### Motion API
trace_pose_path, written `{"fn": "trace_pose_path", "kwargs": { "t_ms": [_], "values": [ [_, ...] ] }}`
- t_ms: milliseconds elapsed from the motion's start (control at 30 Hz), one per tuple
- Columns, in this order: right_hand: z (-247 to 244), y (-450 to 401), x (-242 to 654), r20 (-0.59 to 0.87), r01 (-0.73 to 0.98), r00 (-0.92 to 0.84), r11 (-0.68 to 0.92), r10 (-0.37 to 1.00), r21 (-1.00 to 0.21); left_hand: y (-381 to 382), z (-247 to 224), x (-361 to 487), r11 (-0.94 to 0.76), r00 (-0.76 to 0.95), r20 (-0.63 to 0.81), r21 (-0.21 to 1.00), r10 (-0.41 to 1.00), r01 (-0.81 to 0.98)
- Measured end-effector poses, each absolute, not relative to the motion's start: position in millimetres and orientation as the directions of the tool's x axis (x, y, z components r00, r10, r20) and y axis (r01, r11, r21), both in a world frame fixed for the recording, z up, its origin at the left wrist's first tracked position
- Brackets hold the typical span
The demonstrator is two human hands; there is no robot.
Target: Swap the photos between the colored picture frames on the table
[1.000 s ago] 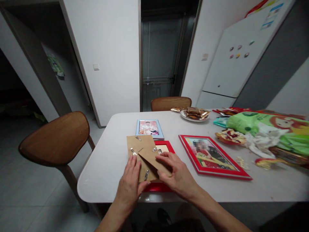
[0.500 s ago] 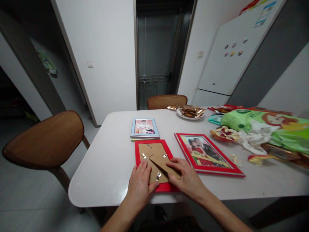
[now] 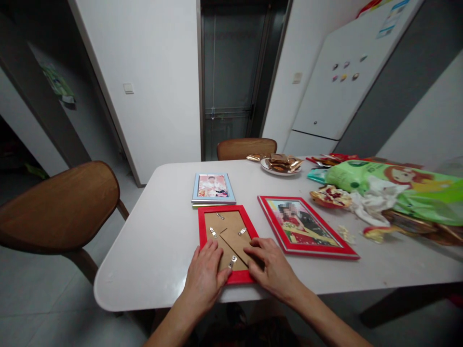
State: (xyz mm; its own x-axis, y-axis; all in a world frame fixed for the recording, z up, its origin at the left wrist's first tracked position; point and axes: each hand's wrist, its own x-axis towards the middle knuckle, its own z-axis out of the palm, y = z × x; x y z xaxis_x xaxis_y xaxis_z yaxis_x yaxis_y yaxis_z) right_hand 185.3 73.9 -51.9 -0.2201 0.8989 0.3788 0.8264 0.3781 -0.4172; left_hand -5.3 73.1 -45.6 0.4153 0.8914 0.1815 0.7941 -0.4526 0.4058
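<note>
"What's under those hands, from where you're standing?"

"A red rectangular picture frame (image 3: 246,277), lying back side up at the near edge of the white, smooth-topped desk (image 3: 152,250). The thin brown backing board (image 3: 231,236) sits inside its border, with small silver metal clips (image 3: 232,261) on it and a bent cut line across the middle."

"And the hands themselves?"

"The left hand (image 3: 206,270) is open, palm down, fingers close together at the board's lower left, thumb by the bottom clip. It rests there without gripping. The right hand (image 3: 273,267) is half open, fingers bent, fingertips on the board's right side and the thumb at the lower right corner. It isn't closed round anything either."

"What's close by?"

"Just beyond, a light blue frame with a pink photo (image 3: 196,185) lies face up. To the right, near but apart, there's a second red frame, silver-edged (image 3: 318,250), its photo upward."

"And further along?"

"A white plate (image 3: 265,168) piled with shiny gold packets (image 3: 280,161), then an opened pomegranate (image 3: 331,196) beside crumpled white tissue (image 3: 376,197) and a bright green plastic bag (image 3: 354,176). One brown wooden chair (image 3: 61,207) stands at the left, another (image 3: 247,148) at the far side."
</note>
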Motion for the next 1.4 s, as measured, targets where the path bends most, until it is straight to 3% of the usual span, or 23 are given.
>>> {"fn": "trace_pose_path", "kwargs": {
  "t_ms": [400, 633, 800, 1033, 1400],
  "values": [
    [-45, 111, 185, 0.3, 0.945, -0.167, 0.239, 0.939, -0.222, 72, -51, -9, -0.503, 0.458, 0.209, 0.4, 0.864, 0.766],
    [-49, 116, 187, 0.301, 0.92, -0.189, 0.275, 0.935, -0.278, 73, -52, -10, -0.492, 0.45, 0.202, 0.405, 0.87, 0.771],
    [-43, 101, 184, 0.344, 0.921, -0.199, 0.295, 0.917, -0.253, 73, -54, -11, -0.502, 0.449, 0.225, 0.423, 0.865, 0.754],
    [-39, 63, 162, 0.349, 0.744, -0.476, 0.581, 0.807, -0.329, 73, -60, -12, -0.528, 0.463, 0.254, 0.42, 0.849, 0.738],
    [-37, 62, 162, 0.33, 0.724, -0.497, 0.594, 0.802, -0.351, 73, -59, -12, -0.523, 0.457, 0.255, 0.449, 0.852, 0.724]
  ]
}}
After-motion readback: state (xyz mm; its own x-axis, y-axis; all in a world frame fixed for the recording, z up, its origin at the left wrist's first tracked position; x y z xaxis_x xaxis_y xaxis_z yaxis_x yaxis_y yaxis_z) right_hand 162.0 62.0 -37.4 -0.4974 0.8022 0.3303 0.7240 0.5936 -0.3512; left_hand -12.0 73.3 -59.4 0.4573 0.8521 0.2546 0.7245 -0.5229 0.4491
